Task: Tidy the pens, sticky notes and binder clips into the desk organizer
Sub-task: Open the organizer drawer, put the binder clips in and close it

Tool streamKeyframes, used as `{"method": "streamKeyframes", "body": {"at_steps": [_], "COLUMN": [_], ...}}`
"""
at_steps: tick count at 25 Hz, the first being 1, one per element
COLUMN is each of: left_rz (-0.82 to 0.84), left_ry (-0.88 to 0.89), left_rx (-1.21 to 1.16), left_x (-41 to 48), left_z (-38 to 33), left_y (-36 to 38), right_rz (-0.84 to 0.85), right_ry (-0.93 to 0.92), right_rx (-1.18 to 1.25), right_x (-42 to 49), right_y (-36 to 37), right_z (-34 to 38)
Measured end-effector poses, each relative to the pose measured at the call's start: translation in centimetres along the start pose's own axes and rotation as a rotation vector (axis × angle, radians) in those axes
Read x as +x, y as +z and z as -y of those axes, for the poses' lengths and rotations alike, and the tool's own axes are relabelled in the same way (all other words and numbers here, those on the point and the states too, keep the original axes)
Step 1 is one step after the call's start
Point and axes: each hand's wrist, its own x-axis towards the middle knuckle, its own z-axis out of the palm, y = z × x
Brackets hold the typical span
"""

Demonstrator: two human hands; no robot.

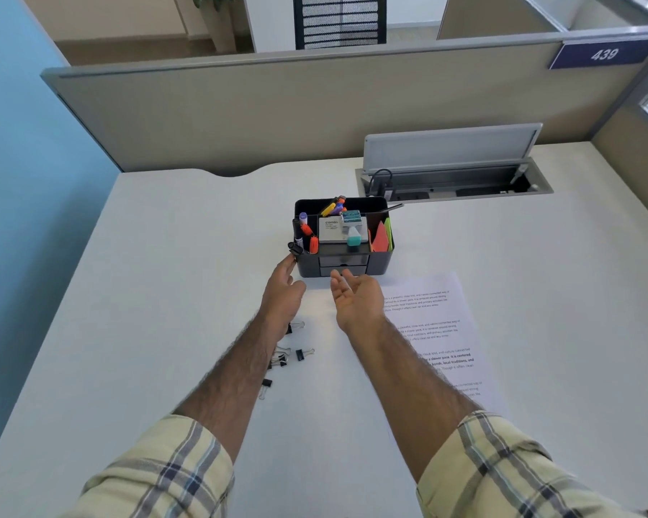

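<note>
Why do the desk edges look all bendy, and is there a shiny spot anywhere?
Head view: the wide-angle lens bows the desk and partition edges; soft light brightens the desktop between the left hand and right hand; the organizer looks sharp, but the printed sheet text is too small to read.

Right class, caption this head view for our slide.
Two open hands reach the filled desk organizer; binder clips remain on the desk.

A white tabletop (165,293) meets a beige partition (277,106); blue wall (23,162) at left. An open cable tray (453,181) sits recessed; a mesh chair (339,20) stands beyond
</note>
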Motion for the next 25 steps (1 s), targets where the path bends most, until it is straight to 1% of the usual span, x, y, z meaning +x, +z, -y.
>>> {"method": "streamKeyframes", "body": {"at_steps": [4,10,18,20,23,25], "left_rz": [0.001,-0.002,-0.023,-0.065,-0.177,-0.204], "left_ry": [0.004,-0.006,-0.01,-0.026,-0.089,-0.113], "left_rx": [0.006,0.015,0.015,0.033,0.066,0.06], "left_x": [0.1,0.3,0.2,0.1,-0.7,-1.5], "left_z": [0.3,0.1,0.2,0.2,0.5,0.9], "left_y": [0.0,0.0,0.2,0.4,1.2,1.9], "right_rz": [0.054,0.076,0.082,0.078,0.098,0.038], "right_ry": [0.037,0.055,0.06,0.067,0.065,0.008], "right_rx": [0.069,0.118,0.073,0.057,0.0,-0.142], "right_x": [0.0,0.0,-0.3,-0.5,-0.9,-1.1], "right_y": [0.0,0.1,-0.4,-0.7,-1.5,-1.9], "right_z": [0.1,0.2,0.0,0.0,0.1,0.2]}}
